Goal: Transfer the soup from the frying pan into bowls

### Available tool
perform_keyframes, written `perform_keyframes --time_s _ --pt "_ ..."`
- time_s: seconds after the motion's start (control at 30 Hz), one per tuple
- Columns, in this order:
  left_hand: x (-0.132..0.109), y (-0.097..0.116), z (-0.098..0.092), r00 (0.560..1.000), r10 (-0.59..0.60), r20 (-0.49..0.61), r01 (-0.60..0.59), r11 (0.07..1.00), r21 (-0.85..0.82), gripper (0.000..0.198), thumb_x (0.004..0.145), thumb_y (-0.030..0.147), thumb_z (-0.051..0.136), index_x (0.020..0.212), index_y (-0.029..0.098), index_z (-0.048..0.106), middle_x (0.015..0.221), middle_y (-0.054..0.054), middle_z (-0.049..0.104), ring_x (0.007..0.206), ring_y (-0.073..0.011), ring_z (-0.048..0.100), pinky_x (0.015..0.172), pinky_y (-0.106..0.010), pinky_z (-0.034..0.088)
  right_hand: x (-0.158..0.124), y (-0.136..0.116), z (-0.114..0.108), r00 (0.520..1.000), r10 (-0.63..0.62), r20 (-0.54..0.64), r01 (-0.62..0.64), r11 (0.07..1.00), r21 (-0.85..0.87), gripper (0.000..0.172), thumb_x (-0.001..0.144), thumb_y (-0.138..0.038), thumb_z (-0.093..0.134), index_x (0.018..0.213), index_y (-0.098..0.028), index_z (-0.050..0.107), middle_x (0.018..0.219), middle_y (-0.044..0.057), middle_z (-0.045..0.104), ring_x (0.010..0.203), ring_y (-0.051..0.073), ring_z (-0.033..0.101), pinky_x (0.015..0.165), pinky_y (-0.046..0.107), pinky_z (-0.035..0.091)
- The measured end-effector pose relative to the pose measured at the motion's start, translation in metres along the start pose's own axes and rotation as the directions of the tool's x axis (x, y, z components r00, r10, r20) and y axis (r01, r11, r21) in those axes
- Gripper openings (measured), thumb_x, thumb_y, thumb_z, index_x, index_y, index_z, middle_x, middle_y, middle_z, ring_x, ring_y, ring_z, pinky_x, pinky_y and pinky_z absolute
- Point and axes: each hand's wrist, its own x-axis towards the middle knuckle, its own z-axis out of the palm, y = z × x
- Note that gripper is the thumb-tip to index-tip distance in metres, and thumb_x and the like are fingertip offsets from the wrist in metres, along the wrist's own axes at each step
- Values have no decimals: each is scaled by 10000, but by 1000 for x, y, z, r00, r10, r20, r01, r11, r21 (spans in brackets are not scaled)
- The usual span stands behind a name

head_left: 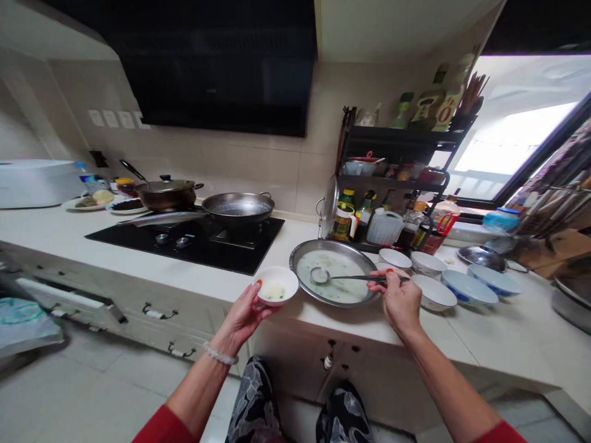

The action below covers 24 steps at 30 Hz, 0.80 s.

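Observation:
My left hand [247, 314] holds a small white bowl [284, 278] by its side, thumb at the rim. A little pale soup with green bits lies in it. My right hand [401, 301] is closed round the dark handle of a ladle [344, 278]. The ladle's round head is at the surface of a milky soup [337, 261], which has green pieces floating in it. That soup fills much of a wide metal basin [300, 289] on the counter. The small bowl is just left of the basin, in front of the counter edge.
Several bowls [468, 286] stand on the counter [489, 332] to the right. Behind the basin is a black rack [392, 136] with bottles. A wok [237, 206] and a lidded pot [167, 192] sit on the black cooktop [221, 249]. A range hood [207, 67] hangs above.

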Motion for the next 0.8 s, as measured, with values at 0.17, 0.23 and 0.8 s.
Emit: perform_keyframes --time_s 0.17,0.23,0.8 --pt "3 -2 -4 1000 10 23 -10 1000 6 223 831 210 665 1025 164 565 617 4 632 623 -196 684 621 -361 598 1 -3 0 1000 2 -5 -2 1000 8 233 752 -355 614 714 -125 597 690 62 682 445 131 618 414 245 532" --pt "4 -3 -6 1000 6 20 -7 1000 9 240 829 218 668 1039 159 569 664 -20 661 640 -203 692 634 -368 598 3 -3 1 1000 1 -5 -1 1000 12 225 748 -345 610 711 -123 601 685 61 680 450 134 621 415 242 532" --pt "5 -6 -10 1000 7 17 -7 1000 -13 349 808 221 693 1115 157 538 819 -82 713 696 -233 709 695 -437 601 -10 -38 33 991 -55 118 38 990 138 224 791 -358 612 732 -142 600 725 57 691 479 115 616 410 216 495"
